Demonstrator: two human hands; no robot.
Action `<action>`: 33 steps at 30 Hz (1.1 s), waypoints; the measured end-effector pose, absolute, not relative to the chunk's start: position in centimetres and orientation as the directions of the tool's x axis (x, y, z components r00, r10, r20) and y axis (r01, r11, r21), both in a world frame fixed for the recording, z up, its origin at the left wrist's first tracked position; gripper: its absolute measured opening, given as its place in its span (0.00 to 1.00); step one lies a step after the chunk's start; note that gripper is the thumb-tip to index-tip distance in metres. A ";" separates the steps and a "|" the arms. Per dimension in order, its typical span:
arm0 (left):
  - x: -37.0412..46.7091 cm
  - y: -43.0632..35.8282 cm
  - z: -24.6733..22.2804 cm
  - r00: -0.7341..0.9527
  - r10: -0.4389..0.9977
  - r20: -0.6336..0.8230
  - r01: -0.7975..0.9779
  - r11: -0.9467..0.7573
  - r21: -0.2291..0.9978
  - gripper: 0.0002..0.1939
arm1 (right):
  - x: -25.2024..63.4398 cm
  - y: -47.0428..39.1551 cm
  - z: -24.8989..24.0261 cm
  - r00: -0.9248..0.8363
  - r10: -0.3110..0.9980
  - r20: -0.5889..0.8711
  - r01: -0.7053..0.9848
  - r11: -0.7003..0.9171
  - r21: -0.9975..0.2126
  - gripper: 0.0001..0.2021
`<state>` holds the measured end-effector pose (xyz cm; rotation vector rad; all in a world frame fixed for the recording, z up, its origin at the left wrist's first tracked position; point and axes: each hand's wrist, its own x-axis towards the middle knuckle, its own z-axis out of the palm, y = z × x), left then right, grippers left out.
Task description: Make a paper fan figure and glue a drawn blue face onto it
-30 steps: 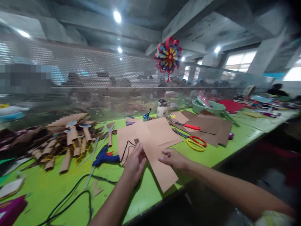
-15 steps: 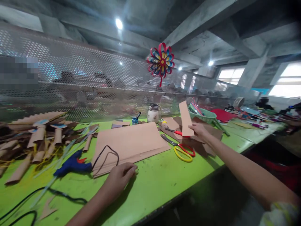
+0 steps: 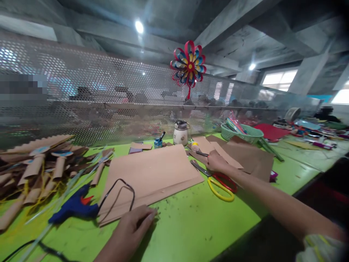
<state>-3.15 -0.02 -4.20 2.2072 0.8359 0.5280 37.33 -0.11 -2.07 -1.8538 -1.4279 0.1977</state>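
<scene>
My left hand (image 3: 133, 227) rests on the green table by the near edge of a stack of brown kraft paper sheets (image 3: 149, 171). Its fingers are curled together, with nothing visible in them. My right hand (image 3: 215, 161) is closed at the handle end of a pair of scissors (image 3: 202, 153); their dark blades show past the fingers, and the hand hides the grip. A cut strip of brown paper (image 3: 227, 155) lies just beyond the right wrist. Below the right hand lies a second pair of scissors (image 3: 221, 190), with yellow and red handles.
A blue glue gun (image 3: 75, 207) with a black cord lies left, near piled paper tubes (image 3: 35, 167). Behind the sheets stand a blue jar (image 3: 158, 143) and a white flask (image 3: 180, 134). A tape roll (image 3: 194, 146) and green basket (image 3: 242, 134) are farther right.
My right hand has put down the raised paper strip and moved down and left onto the scissors. The left hand stays curled by the sheets; the view has shifted slightly.
</scene>
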 end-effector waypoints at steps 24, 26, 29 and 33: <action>-3.1 -1.2 -3.7 0.760 0.628 0.169 0.409 -0.663 0.627 0.16 | 36.5 -3.0 1.6 0.418 0.905 0.083 0.903 -0.424 0.069 0.14; -3.1 -1.2 -3.6 0.755 0.631 0.175 0.413 -0.667 0.620 0.17 | 36.5 -3.5 2.5 0.396 0.909 0.132 0.914 -0.404 0.034 0.13; -3.1 -1.2 -3.6 0.755 0.628 0.189 0.408 -0.675 0.614 0.17 | 36.6 -4.3 4.1 0.388 0.892 0.231 0.919 -0.394 -0.018 0.13; -3.1 -1.1 -3.7 0.771 0.601 0.212 0.390 -0.708 0.589 0.17 | 36.7 -4.6 5.5 0.419 0.846 0.330 0.907 -0.408 -0.107 0.13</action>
